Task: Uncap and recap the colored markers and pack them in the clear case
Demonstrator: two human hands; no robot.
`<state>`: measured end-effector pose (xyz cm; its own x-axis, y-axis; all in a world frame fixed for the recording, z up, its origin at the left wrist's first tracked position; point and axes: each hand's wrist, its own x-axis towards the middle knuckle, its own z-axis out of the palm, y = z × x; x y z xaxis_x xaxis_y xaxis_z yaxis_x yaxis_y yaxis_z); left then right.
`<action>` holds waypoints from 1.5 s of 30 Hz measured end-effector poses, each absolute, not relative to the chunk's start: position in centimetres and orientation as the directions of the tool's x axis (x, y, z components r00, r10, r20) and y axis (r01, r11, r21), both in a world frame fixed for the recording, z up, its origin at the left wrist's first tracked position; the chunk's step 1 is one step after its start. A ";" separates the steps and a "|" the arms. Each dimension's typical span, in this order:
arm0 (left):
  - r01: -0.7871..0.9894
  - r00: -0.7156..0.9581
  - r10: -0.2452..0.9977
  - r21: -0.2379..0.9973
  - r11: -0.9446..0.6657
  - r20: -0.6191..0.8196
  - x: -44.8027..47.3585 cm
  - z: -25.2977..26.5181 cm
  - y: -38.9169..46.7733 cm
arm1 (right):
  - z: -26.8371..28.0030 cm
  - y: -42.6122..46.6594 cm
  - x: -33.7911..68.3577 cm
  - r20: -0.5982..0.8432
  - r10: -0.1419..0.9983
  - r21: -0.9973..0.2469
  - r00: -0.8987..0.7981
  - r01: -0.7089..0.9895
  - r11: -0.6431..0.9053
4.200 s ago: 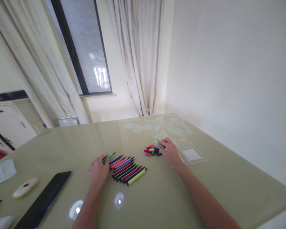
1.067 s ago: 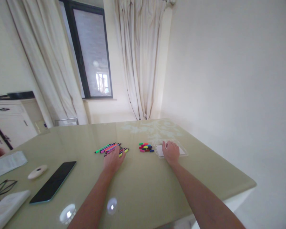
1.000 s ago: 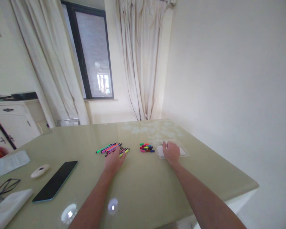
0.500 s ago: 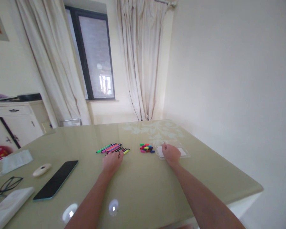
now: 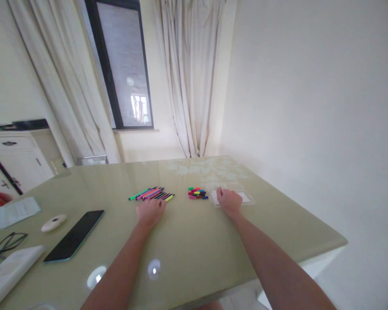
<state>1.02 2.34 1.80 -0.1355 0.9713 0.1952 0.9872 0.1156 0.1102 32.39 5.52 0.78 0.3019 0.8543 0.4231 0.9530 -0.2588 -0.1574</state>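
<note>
My left hand rests on the table, curled into a fist, just in front of a pile of colourful felt-tip pens. The pens lie side by side at a slant, their near ends close to my knuckles. Another fist, my right hand, lies over a flat clear plastic case and hides part of it. A white card shows inside the case. Between the two hands sits a small cluster of coloured pen caps, touched by neither hand. Nothing is visible in either fist.
On the left of the glossy table lie a black phone, a white oval object, a face mask, eyeglasses and a white box-like object. A wall runs along the right side.
The view has tilted slightly, so the scene sits a little higher in the picture. Both fists stay by the pens and the case; pens and caps have not visibly moved.
</note>
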 end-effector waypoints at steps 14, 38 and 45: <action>0.986 -0.061 0.873 0.163 -0.021 0.484 0.0 0.5 3.0 | 0.2 5.7 31.6 0.634 0.756 -0.170 0.163 0.983 -0.069; 0.795 0.264 0.619 0.197 -0.574 0.739 1.7 0.6 1.7 | 1.4 2.0 24.7 0.641 0.744 -0.447 -0.187 0.697 0.561; 0.778 0.203 0.686 0.310 -0.546 0.699 1.5 0.4 1.5 | 1.1 2.5 25.0 0.578 0.804 -0.529 -0.144 0.684 0.503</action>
